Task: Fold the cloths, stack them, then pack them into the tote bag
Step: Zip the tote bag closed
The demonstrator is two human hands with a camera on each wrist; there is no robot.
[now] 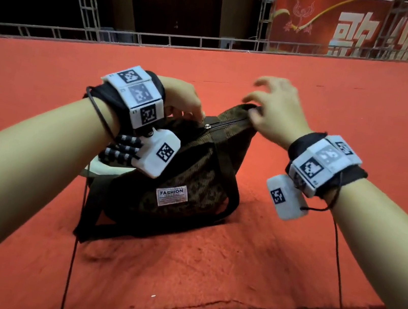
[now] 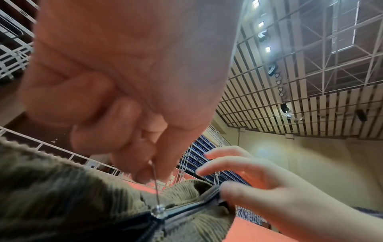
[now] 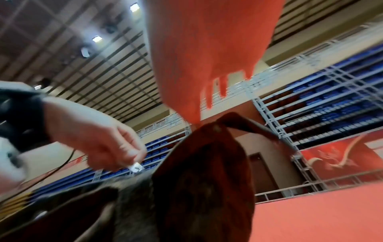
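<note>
A brown corduroy tote bag (image 1: 188,178) with a "FASHION" label stands on the red carpet. My left hand (image 1: 193,111) pinches the thin metal zipper pull (image 2: 155,178) above the slider (image 2: 158,210), mid-way along the bag's top. From the slider to the right corner the zipper (image 1: 229,124) looks shut. My right hand (image 1: 259,101) has its thumb on the bag's right top corner (image 2: 215,193), its fingers (image 2: 223,162) spread and blurred. A striped black-and-white cloth (image 1: 120,150) and a pale cloth (image 1: 100,168) show at the bag's left end, partly hidden by my left wrist.
The red carpeted platform (image 1: 338,109) stretches all around the bag; its front edge (image 1: 200,307) runs just before my knees. A metal railing (image 1: 162,38) lines the far side, with a red banner (image 1: 364,27) behind. Thin black cables (image 1: 79,215) hang from both wrists.
</note>
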